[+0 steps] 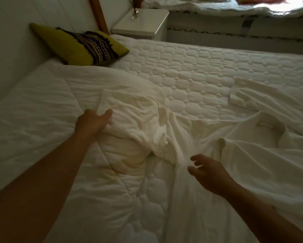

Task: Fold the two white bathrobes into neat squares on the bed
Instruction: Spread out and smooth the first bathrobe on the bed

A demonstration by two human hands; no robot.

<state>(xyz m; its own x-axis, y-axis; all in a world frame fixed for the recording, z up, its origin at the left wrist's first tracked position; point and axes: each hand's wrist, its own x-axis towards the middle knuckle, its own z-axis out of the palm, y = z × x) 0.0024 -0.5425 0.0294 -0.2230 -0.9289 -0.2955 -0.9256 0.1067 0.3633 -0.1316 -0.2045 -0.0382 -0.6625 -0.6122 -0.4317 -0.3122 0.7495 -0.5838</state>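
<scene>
Two bare arms reaching over a bed [217,67] with a white quilted cover. Left hand [92,122] pressed against the edge of a crumpled white bathrobe [138,123] near the middle of the bed, thumb spread from the fingers and laid on the cloth, fingers partly hidden under the fabric; whether clamped on it, cannot tell. Right hand [208,172] hovering just above a second white bathrobe [252,151], fingers apart and slightly curled, holding nothing. Second bathrobe spread loosely toward the bed's right edge, collar uppermost, one sleeve end [247,97] lying flat farther up the bed. Two garments meeting in a bunched ridge of folds between the hands, exact border between them hard to tell. Neither robe folded into a square. White duvet [33,111] lying wrinkled along the left edge of the bed, partly under the left robe. Green cushion [80,46] with a dark patterned band propped at the far left corner against the headboard. White nightstand [142,23] beyond the far edge.
</scene>
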